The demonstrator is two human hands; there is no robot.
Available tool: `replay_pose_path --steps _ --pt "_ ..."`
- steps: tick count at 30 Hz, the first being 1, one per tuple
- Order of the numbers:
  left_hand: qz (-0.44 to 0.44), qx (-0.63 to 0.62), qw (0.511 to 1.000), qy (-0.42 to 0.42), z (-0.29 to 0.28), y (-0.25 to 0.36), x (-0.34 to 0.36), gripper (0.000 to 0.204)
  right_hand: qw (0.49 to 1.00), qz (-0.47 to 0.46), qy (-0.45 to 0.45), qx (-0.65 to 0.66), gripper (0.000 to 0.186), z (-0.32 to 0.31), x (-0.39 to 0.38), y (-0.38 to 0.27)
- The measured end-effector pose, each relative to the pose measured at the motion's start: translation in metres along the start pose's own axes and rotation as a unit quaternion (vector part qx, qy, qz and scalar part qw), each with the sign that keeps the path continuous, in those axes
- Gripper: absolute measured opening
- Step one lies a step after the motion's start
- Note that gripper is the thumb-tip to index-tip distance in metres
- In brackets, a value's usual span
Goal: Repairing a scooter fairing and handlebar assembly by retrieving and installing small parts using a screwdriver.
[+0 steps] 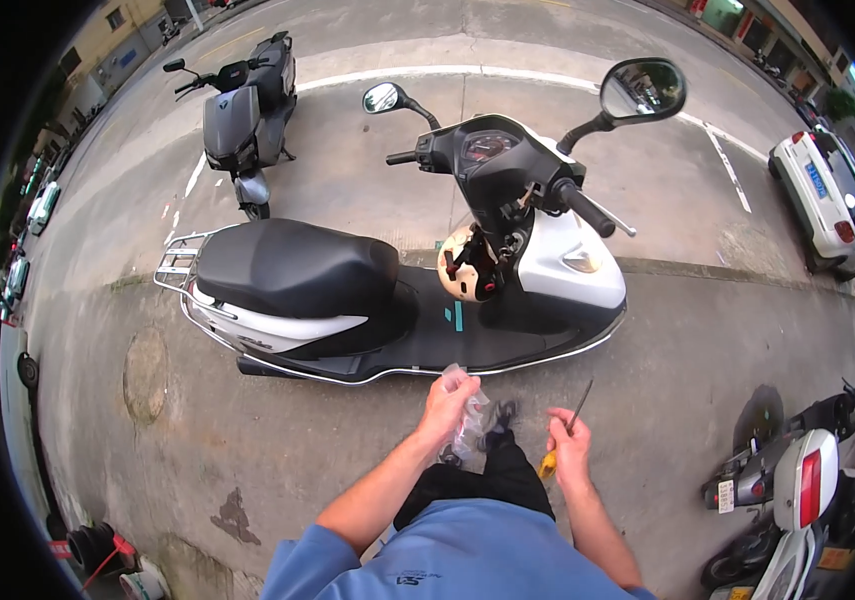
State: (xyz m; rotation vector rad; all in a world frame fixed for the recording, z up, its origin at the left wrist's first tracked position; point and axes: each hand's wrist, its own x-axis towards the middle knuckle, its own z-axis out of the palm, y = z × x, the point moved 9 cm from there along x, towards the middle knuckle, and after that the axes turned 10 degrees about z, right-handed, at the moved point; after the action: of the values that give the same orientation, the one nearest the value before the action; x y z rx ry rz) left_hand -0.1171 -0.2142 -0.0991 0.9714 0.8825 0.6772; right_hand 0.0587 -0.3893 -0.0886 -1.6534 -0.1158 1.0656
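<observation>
My left hand [446,404] grips a small clear plastic bag [469,428] that hangs crumpled below the fingers. My right hand [569,447] holds a screwdriver [571,420] with a yellow handle, its thin dark shaft pointing up and to the right. Both hands are close together over the pavement, just in front of the footboard of a white and black scooter [397,290]. A cream helmet [467,265] hangs from the scooter's front hook, below the handlebar.
A grey scooter [242,110] is parked behind on the left. More scooters [797,480] stand at the right edge, and a white car [827,195] sits further back. Buckets and gear [107,555] lie at the lower left.
</observation>
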Motion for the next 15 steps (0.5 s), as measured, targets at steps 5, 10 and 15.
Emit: replay_pose_path --steps 5,10,15 --pt "0.02 -0.086 0.996 0.03 0.008 0.029 0.058 0.01 0.996 -0.044 -0.069 -0.04 0.015 0.039 0.079 -0.072" --pt "0.076 -0.076 0.99 0.094 0.015 0.061 0.11 0.013 0.972 -0.162 -0.125 -0.119 0.014 0.091 0.141 -0.157" --pt "0.132 0.081 0.977 0.145 0.035 0.132 0.16 0.03 0.953 -0.212 -0.173 -0.131 0.014 0.123 0.17 -0.21"
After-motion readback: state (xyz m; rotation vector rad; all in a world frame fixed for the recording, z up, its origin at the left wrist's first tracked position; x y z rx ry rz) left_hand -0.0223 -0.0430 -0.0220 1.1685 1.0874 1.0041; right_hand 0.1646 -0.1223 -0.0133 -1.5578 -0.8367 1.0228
